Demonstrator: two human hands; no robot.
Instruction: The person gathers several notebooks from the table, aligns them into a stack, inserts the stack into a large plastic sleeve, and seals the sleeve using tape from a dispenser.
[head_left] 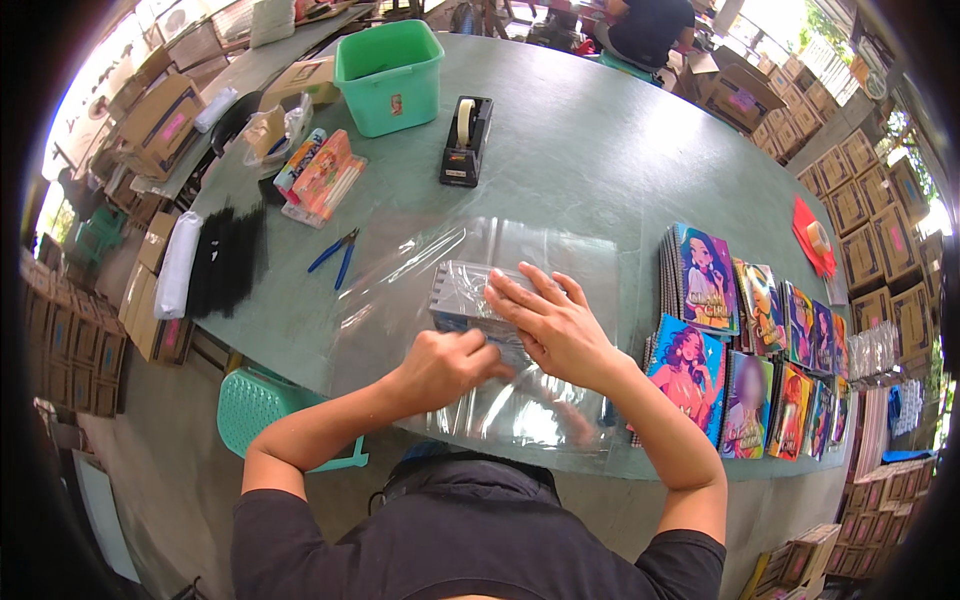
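Note:
A small stack of notebooks [462, 298] lies wrapped in a clear plastic sheet [560, 255] in the middle of the round green table [600, 150]. My right hand [550, 325] presses flat on top of the wrapped stack, fingers spread. My left hand [445, 365] is curled at the stack's near edge, pinching the plastic fold there. The rest of the sheet spreads loose toward me and to the right.
Colourful spiral notebooks [745, 340] lie in rows at the right. A black tape dispenser [466, 140] and a green bin [390, 75] stand at the back. Blue pliers [336, 255], pen packs [320, 175] and black strips [228, 258] lie left. Cardboard boxes surround the table; a person sits beyond.

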